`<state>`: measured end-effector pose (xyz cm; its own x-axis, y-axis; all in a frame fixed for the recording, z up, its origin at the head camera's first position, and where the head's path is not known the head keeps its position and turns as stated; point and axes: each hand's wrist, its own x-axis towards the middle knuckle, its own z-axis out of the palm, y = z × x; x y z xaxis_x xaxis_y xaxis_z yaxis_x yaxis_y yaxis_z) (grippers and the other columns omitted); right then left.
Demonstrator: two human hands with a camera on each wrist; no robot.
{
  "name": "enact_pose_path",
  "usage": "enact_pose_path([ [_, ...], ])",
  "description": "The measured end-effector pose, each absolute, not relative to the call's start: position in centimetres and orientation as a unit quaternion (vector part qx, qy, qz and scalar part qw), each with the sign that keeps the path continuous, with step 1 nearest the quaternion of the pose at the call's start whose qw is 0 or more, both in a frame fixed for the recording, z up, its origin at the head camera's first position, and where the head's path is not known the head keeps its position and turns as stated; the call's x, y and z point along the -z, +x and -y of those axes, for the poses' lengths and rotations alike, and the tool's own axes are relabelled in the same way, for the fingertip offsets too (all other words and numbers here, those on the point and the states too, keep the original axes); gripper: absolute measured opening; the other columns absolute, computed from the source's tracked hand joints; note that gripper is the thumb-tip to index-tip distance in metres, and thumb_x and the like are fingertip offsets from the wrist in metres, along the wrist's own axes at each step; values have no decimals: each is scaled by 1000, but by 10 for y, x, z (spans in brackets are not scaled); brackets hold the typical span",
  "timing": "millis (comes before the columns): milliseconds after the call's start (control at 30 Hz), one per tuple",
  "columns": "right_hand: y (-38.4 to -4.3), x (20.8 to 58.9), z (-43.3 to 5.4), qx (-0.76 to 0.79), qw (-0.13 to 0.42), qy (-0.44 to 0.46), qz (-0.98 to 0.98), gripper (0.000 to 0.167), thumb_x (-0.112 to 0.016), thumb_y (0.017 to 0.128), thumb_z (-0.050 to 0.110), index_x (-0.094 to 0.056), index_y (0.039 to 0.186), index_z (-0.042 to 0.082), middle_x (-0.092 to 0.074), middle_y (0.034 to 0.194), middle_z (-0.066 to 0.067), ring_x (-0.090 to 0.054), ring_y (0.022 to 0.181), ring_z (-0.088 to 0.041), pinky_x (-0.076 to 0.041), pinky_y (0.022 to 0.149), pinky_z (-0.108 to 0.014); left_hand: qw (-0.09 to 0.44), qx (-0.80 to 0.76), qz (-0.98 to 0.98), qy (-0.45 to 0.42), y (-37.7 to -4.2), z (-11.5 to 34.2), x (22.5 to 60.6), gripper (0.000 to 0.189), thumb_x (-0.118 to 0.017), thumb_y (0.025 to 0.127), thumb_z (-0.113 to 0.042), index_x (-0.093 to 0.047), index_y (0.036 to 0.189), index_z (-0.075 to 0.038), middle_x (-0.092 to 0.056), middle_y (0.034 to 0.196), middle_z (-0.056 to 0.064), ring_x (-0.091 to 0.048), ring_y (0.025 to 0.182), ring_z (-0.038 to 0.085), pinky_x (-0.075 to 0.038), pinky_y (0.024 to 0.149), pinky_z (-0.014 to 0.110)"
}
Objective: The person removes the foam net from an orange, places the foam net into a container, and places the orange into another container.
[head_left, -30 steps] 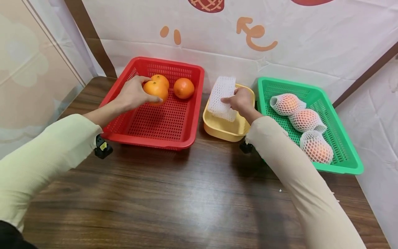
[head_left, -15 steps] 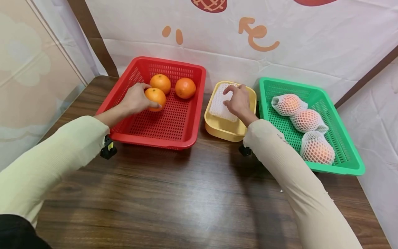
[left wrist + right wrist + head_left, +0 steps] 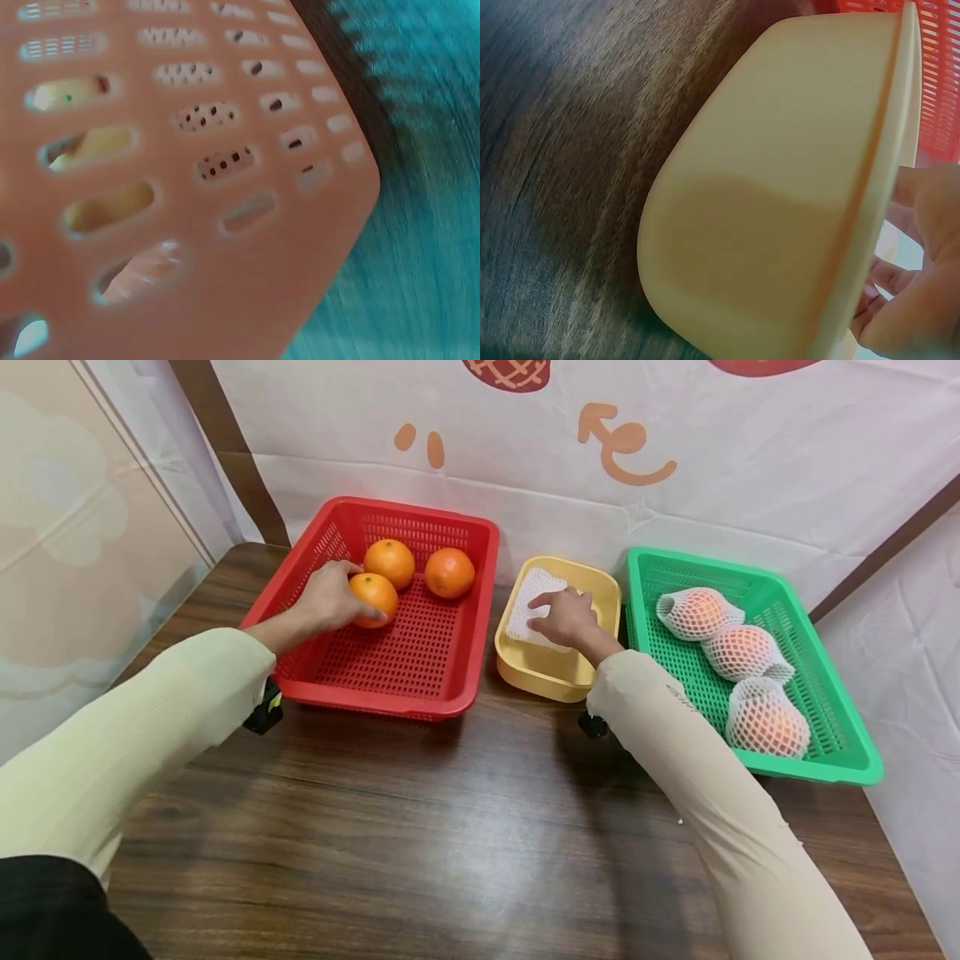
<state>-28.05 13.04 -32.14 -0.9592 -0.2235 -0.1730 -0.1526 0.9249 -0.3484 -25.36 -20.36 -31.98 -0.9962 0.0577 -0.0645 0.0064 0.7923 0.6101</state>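
Inside the red basket (image 3: 375,700), my left hand (image 3: 328,597) grips an orange (image 3: 377,597), thumb on its near side and fingers behind. Two more oranges, one behind it (image 3: 389,562) and one to the right (image 3: 449,572), lie at the back of the basket. My right hand (image 3: 566,617) reaches into the yellow tub (image 3: 542,681), thumb and index finger parted over white foam netting (image 3: 534,597). From the right wrist view, the tub wall (image 3: 757,165) partly hides the hand's fingers (image 3: 889,276). Basket slots fill the left wrist view, where the hand is mostly hidden.
On the right stands a green basket (image 3: 832,770) with three fruits in foam nets (image 3: 699,612). A printed cloth (image 3: 540,485) hangs behind the wooden table (image 3: 420,827). A small white scrap (image 3: 680,821) lies on the tabletop.
My right hand has let the lifted foam netting down into the tub and moved slightly nearer over it. My left hand has lowered the orange, away from the one behind it.
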Motion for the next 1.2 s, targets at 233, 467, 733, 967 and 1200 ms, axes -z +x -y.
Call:
enact_pose_path([
  [233,-284,323,-132,156,98,-142,-973,39,-62,91,26,-62,127,10,-61,117,-21,-32,127,-44,-27,102,-53,52,-332,-942,6,-253,205,321,83,-81,76,-21,-35,139,7,-41,134,26,-42,113,39,-38,97,53],
  [467,-286,324,-133,166,99,-161,-968,40,-62,91,23,-60,127,6,-67,105,-19,-32,130,-40,-16,109,-52,39,-332,-942,16,-254,206,324,81,-81,75,-18,-36,138,7,-38,136,26,-39,115,40,-35,99,54],
  [733,-286,325,-133,170,111,-156,-967,41,-62,92,25,-58,129,7,-62,112,-21,-32,127,-40,-27,105,-48,31,-324,-945,16,-256,208,325,80,-82,74,-17,-35,135,6,-37,130,27,-40,113,40,-34,99,54],
  [967,-285,326,-134,162,119,-148,-968,43,-63,92,27,-57,131,10,-53,121,-24,-31,125,-44,-30,101,-49,44,-322,-946,11,-255,207,325,85,-82,75,-20,-30,137,5,-34,131,28,-38,114,41,-33,99,55],
  [1200,-285,327,-134,162,118,-147,-969,43,-63,92,28,-57,131,10,-49,124,-24,-32,124,-46,-31,101,-50,62,-319,-946,-2,-253,206,324,87,-81,77,-23,-26,140,4,-31,132,29,-37,114,41,-33,99,56],
])
